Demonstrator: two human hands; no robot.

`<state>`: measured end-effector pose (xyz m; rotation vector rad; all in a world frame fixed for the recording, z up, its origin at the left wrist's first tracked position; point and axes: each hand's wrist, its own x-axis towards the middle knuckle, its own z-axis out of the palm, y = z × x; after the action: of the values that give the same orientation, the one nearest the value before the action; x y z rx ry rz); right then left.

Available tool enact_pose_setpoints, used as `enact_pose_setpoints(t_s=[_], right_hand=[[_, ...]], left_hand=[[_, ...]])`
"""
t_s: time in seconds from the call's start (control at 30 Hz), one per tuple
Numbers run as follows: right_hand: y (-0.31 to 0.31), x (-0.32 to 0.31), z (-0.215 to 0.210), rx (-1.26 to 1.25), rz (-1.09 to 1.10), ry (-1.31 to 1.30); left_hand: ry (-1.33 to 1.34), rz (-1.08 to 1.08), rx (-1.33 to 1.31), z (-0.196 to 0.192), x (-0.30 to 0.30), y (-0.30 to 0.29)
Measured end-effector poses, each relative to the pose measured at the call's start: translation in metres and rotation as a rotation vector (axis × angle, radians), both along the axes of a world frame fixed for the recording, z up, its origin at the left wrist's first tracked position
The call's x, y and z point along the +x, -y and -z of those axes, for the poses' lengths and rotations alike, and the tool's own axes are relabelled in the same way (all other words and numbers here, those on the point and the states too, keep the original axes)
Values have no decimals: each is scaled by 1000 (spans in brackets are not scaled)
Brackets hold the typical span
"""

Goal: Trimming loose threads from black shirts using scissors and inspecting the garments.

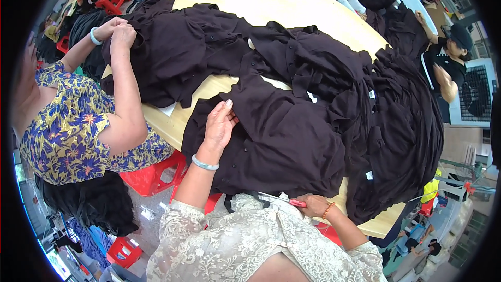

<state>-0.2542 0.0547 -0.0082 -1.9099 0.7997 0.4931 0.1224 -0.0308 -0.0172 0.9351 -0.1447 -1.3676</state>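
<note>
Left hand lies flat, fingers together and stretched, palm down on a dark brown garment spread at the near edge of a pale wooden table; it presses the cloth and grips nothing. Pale bangle on that wrist. Right hand sits low at the table's near edge, closed around small thread snips with a red handle, blade tips pointing left toward the garment's hem. A beaded bracelet on that wrist. More dark garments heaped across the table to the right and far left. At left a second person in a blue-and-yellow floral top works both hands into the far heap. Red plastic stools stand under the table.
</note>
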Motion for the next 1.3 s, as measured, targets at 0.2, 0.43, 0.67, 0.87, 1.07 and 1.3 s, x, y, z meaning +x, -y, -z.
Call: enact_pose_setpoints(t_s=[0.2,0.43,0.67,0.87,1.07,1.3], right_hand=[[-4,28,17,-181,-42,-183],[47,70,-40,-261,171,112],[94,181,-58,-594,585,541],[93,184,-33,-509,543,680],[103,156,-25,-388,596,748],[135,140,-35,336,695,470]], left_hand=[[-42,-31,12,-2,-7,-6],[-1,-99,-9,-13,2,-24],[7,-59,-53,-51,-30,-24],[846,30,154,-62,-28,-45],[1490,589,-563,-102,-95,-77],[943,1721,-841,24,-190,-95]])
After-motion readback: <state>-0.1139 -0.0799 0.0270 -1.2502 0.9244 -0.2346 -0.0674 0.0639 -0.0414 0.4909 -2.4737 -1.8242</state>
